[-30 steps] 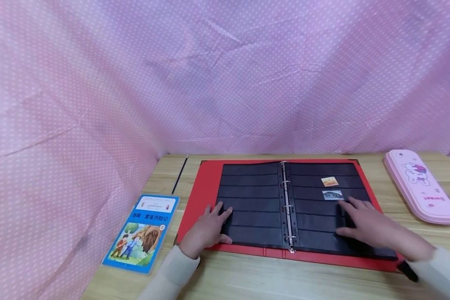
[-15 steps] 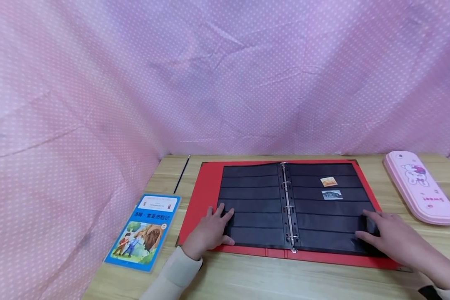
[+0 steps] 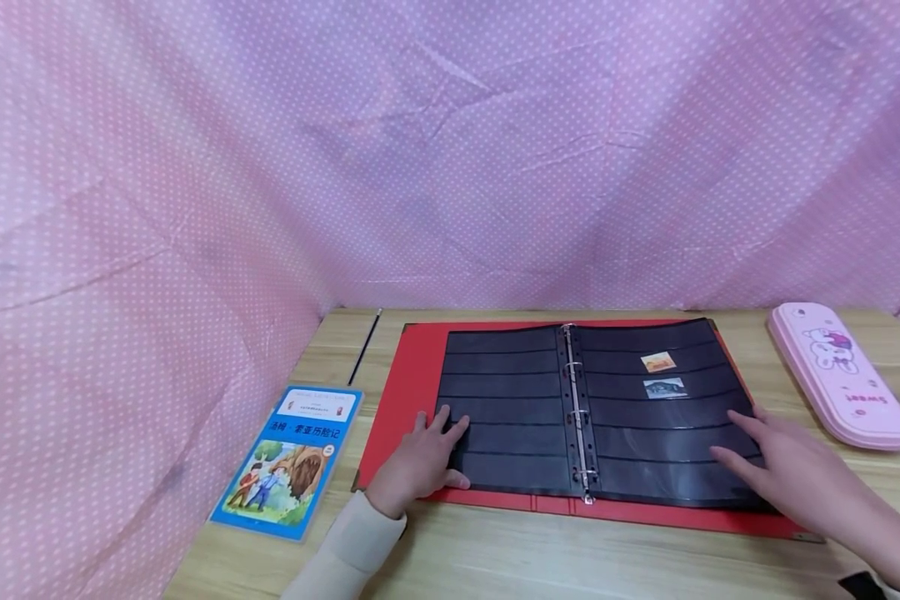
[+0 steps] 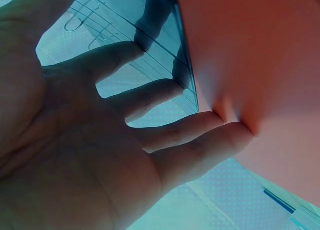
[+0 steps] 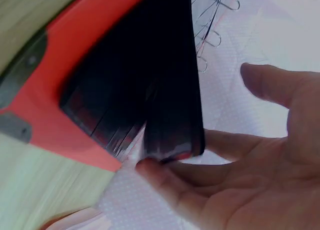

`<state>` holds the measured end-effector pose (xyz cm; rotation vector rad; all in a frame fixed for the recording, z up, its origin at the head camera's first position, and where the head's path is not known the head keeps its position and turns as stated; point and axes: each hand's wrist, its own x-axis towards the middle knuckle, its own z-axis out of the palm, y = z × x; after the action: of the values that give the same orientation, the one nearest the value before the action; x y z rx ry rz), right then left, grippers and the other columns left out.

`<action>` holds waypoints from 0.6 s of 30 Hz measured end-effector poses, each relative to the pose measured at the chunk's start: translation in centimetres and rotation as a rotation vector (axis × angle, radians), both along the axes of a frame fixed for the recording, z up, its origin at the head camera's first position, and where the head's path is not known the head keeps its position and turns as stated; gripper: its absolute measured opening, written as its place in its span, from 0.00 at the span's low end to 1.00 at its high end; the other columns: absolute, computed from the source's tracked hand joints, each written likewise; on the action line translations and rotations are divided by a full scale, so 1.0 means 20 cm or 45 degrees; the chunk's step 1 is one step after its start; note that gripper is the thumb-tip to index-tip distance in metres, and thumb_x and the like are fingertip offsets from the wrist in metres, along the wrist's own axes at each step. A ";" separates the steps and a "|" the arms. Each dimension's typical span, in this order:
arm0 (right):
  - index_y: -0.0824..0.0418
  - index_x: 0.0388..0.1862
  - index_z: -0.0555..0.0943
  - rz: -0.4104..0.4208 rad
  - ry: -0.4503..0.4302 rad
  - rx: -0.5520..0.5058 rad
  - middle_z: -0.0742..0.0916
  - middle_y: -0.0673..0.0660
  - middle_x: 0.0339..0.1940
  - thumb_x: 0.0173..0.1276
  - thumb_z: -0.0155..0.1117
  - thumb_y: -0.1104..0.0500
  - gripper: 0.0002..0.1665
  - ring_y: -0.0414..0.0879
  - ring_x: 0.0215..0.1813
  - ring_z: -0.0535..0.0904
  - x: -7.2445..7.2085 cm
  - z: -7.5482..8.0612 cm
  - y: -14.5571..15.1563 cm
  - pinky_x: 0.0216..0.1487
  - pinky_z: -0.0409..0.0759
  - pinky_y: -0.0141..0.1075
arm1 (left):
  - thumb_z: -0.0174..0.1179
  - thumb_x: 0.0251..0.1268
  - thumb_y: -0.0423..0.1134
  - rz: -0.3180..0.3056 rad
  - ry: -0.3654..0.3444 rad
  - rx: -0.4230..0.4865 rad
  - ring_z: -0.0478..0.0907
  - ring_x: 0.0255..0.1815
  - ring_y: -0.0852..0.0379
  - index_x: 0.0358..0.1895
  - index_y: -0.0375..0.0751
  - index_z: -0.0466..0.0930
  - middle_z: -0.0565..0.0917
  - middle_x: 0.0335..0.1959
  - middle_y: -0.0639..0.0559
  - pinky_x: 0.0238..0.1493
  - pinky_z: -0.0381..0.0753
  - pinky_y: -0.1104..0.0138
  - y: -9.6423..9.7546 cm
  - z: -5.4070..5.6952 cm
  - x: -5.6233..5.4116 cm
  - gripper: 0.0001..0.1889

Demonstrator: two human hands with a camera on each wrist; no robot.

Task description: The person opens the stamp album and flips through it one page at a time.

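Observation:
A red ring binder [image 3: 405, 367] lies spread on the table, with black pocket pages on both sides of its metal rings [image 3: 577, 412]. Two stamps, one orange [image 3: 658, 361] and one grey-blue [image 3: 664, 388], sit in the right page [image 3: 660, 446]. My left hand [image 3: 414, 462] rests with spread fingers on the left page's outer edge and the red cover. At the right page's outer edge is my right hand [image 3: 787, 467]. The right wrist view shows its fingers [image 5: 160, 177] reaching behind a raised page edge [image 5: 175, 145], the thumb apart from it.
A blue storybook [image 3: 285, 467] lies left of the binder, with a dark pencil [image 3: 364, 348] beyond it. A pink pencil case [image 3: 843, 375] is on the right. A pink dotted cloth [image 3: 495, 150] hangs behind the wooden table [image 3: 495, 558].
My right hand has moved right from the page's lower middle to its outer edge, and the right page's edge has lifted. My left hand has stayed in place.

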<state>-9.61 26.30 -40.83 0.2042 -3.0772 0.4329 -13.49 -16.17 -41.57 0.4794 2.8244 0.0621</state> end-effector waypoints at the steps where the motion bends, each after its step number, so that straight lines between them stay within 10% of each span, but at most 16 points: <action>1: 0.78 0.53 0.75 0.008 0.021 0.000 0.69 0.87 0.53 0.61 0.65 0.40 0.41 0.80 0.52 0.66 0.00 0.00 -0.01 0.49 0.65 0.68 | 0.73 0.44 0.54 0.002 -0.001 0.003 0.56 0.67 0.32 0.70 0.49 0.64 0.59 0.71 0.40 0.48 0.77 0.47 0.00 0.00 0.00 0.46; 8: 0.70 0.61 0.73 0.088 0.031 -0.208 0.69 0.78 0.61 0.67 0.60 0.43 0.36 0.77 0.58 0.64 0.01 0.06 -0.05 0.52 0.61 0.68 | 0.72 0.45 0.55 0.008 -0.002 0.018 0.55 0.68 0.31 0.70 0.49 0.64 0.58 0.71 0.40 0.51 0.75 0.46 -0.01 -0.01 0.00 0.46; 11: 0.59 0.67 0.70 0.244 0.101 -0.381 0.67 0.68 0.69 0.70 0.59 0.51 0.29 0.60 0.70 0.60 0.02 0.11 -0.07 0.69 0.56 0.46 | 0.73 0.45 0.54 0.014 -0.006 0.024 0.54 0.68 0.31 0.70 0.49 0.64 0.58 0.71 0.40 0.51 0.75 0.46 -0.01 -0.01 -0.01 0.46; 15: 0.48 0.69 0.68 0.447 0.231 -0.534 0.66 0.56 0.72 0.69 0.57 0.63 0.30 0.33 0.70 0.54 0.03 0.19 -0.11 0.58 0.48 0.13 | 0.73 0.44 0.53 0.019 -0.011 0.029 0.54 0.68 0.32 0.70 0.49 0.64 0.58 0.71 0.40 0.51 0.75 0.46 0.00 -0.01 0.00 0.46; 18: 0.53 0.70 0.67 0.573 0.287 -0.657 0.65 0.56 0.72 0.70 0.51 0.68 0.30 0.38 0.72 0.54 0.02 0.25 -0.16 0.62 0.52 0.18 | 0.73 0.44 0.53 0.018 -0.014 0.030 0.55 0.68 0.32 0.70 0.49 0.64 0.58 0.71 0.40 0.51 0.75 0.46 0.00 0.00 0.00 0.46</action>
<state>-9.13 23.20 -35.77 0.8559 -2.5709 1.1040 -13.53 -16.23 -41.65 0.4627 2.8196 0.1002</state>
